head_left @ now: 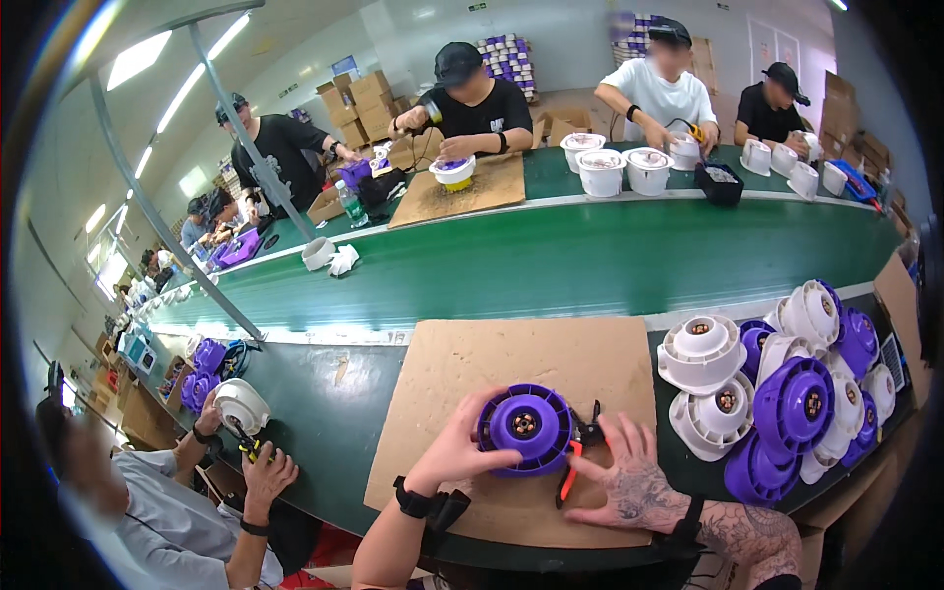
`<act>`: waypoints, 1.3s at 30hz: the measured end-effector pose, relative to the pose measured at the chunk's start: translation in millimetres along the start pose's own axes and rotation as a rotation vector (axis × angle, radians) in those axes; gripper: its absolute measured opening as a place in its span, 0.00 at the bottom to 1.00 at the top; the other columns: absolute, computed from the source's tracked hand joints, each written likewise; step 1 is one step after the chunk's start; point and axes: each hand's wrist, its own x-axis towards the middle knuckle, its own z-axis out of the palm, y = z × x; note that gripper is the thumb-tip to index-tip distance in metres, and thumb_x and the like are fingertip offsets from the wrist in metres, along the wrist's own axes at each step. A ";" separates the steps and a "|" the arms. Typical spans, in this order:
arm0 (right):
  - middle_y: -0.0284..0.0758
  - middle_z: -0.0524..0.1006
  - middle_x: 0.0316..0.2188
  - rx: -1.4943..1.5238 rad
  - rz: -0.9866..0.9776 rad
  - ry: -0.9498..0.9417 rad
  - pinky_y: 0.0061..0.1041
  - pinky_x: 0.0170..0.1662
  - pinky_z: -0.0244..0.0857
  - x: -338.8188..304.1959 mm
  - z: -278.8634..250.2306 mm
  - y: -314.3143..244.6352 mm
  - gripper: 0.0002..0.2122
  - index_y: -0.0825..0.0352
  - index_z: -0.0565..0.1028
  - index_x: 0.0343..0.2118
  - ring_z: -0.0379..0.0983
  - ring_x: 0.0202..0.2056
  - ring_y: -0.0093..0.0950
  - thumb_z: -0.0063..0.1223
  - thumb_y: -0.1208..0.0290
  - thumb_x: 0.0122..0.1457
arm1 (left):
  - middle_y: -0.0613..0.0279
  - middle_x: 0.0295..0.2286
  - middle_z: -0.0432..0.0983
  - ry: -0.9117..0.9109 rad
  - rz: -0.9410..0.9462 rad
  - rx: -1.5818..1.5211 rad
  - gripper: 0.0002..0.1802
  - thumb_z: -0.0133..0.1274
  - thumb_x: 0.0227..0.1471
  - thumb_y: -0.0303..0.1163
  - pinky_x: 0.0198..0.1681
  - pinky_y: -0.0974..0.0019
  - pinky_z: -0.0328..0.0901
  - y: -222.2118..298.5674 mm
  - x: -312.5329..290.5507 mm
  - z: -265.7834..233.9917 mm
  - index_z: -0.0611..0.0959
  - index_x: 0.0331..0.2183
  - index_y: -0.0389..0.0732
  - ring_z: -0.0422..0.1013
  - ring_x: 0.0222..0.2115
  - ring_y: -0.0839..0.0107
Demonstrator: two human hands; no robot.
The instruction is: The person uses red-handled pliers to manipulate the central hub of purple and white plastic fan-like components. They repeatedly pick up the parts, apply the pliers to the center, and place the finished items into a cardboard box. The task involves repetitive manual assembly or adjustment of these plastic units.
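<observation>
A purple round plastic housing [503, 454] with a ribbed rim and a dark centre showing copper-coloured pieces lies on a cardboard sheet [442, 364]. My left hand [454, 447] curves around its left side, with the thumb along the near edge. To the right of the housing is a pair of pliers [568, 477] with red-orange handles and a dark head. My right hand [629, 482] is spread palm down beside them, its fingers apart. The fingertips are close to the pliers; whether they touch is unclear.
Purple and white housings [792, 403] are piled at right. Beyond the cardboard runs a green conveyor belt [472, 265]. A person at left holds a white housing [241, 406] and a yellow-black tool. Across the belt, several people work among white housings [600, 175].
</observation>
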 end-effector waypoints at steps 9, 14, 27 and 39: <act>0.53 0.59 0.60 0.060 -0.060 -0.012 0.62 0.63 0.48 -0.1 3.7 -10.9 0.34 0.60 0.77 0.44 0.53 0.63 0.60 0.64 0.33 0.45 | 0.46 0.55 0.72 0.225 -0.226 -0.271 0.33 0.61 0.60 0.32 0.58 0.60 0.68 -23.8 -1.1 -1.8 0.67 0.61 0.35 0.71 0.55 0.62; 0.56 0.58 0.60 0.175 -0.071 0.071 0.56 0.63 0.53 6.7 14.0 -6.0 0.31 0.61 0.74 0.50 0.54 0.62 0.60 0.70 0.49 0.45 | 0.50 0.55 0.73 0.434 0.037 0.408 0.34 0.63 0.56 0.29 0.59 0.58 0.66 4.7 -18.9 -9.6 0.68 0.60 0.34 0.70 0.56 0.59; 0.52 0.60 0.60 0.146 -0.008 -0.045 0.52 0.64 0.53 1.9 10.4 -4.9 0.30 0.63 0.73 0.52 0.54 0.64 0.54 0.68 0.52 0.49 | 0.47 0.57 0.69 0.540 0.908 0.248 0.38 0.62 0.49 0.21 0.60 0.50 0.64 147.3 -24.7 -42.8 0.67 0.61 0.34 0.67 0.59 0.53; 0.52 0.60 0.59 -0.073 0.129 -0.008 0.49 0.62 0.54 6.6 -11.9 -4.5 0.43 0.56 0.68 0.62 0.58 0.60 0.51 0.72 0.47 0.41 | 0.46 0.62 0.64 0.381 0.984 0.179 0.49 0.68 0.45 0.30 0.63 0.48 0.59 125.4 -30.1 19.0 0.62 0.65 0.37 0.61 0.64 0.54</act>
